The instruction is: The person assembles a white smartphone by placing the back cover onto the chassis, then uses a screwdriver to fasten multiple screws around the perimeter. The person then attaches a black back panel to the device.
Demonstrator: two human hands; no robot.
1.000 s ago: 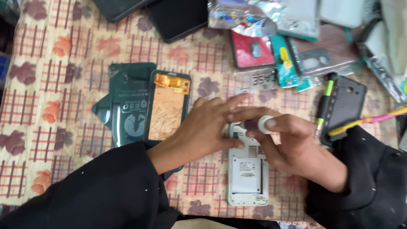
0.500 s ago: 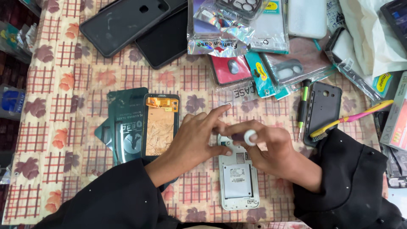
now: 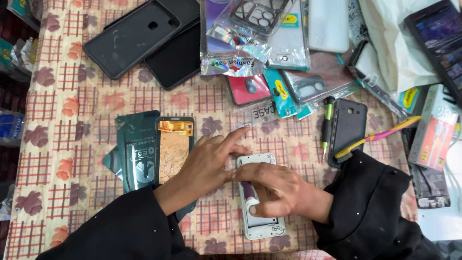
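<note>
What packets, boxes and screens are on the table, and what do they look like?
Shiny clear packet: top middle, holographic, phone case inside.
Teal packet: below it, flat, yellow sticker.
Dark green packet: beside left hand, flat.
White-and-orange box: right edge, long.
Lit phone screen: top right corner, dark, bluish.

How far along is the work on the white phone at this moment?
Done: the phone screen lies detached beside the left hand, and the dark back cover is off, lying apart to the right. In hand: the left hand steadies the white phone frame, while the right hand presses a small tube against it. Left: the screen and cover are not yet back on the frame.
</note>
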